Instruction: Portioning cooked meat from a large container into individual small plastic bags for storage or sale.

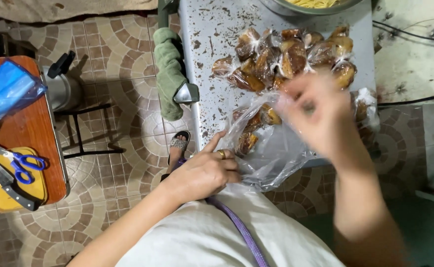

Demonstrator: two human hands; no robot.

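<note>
A large clear plastic bag [271,153] lies at the near edge of a worn grey metal table [204,44]. My left hand [204,173], with a ring, grips the bag's lower edge. My right hand [316,116] is blurred and pinches the bag's upper part, above some brown fried pieces [256,121] inside it. Just beyond lies a pile of small clear packets of brown fried food [286,57], each tied shut.
A green cloth [169,69] hangs at the table's left edge. A wooden stand [29,123] at left carries a blue plastic bag [4,91], blue scissors [24,165] and a knife [4,180] on a yellow board. A metal pot [63,91] sits beside it. A bowl [316,6] is at the top.
</note>
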